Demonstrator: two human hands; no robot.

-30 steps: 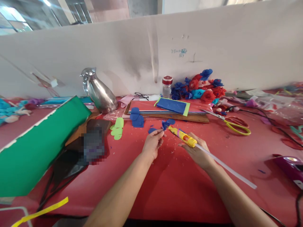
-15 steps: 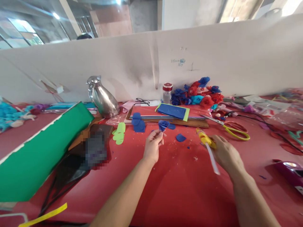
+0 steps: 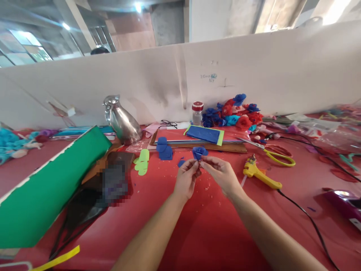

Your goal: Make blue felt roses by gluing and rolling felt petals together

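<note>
Above the middle of the red table, a blue paper flower (image 3: pixel 199 151) is pinched at its base between both hands. My left hand (image 3: pixel 186 177) is closed on it from the left, thumb and fingertips together. My right hand (image 3: pixel 221 172) grips the flower from the right, its fingertips almost meeting the left ones. To the right of that hand, a yellow glue gun (image 3: pixel 258 172) lies on the table with its cord trailing toward me. Cut blue petals (image 3: pixel 164 149) and lime-green petals (image 3: pixel 142 162) lie left of the hands.
A steel jug (image 3: pixel 122 122), a red-lidded jar (image 3: pixel 197 113) and a heap of paper flowers (image 3: pixel 235 113) stand along the white partition. Yellow-handled scissors (image 3: pixel 278 156) lie at the right. A green board (image 3: pixel 53 188) and a black bag (image 3: pixel 84 203) occupy the left side.
My right hand has let go of the glue gun, which now rests on the table, and has moved left to hold the blue flower together with my left hand.
</note>
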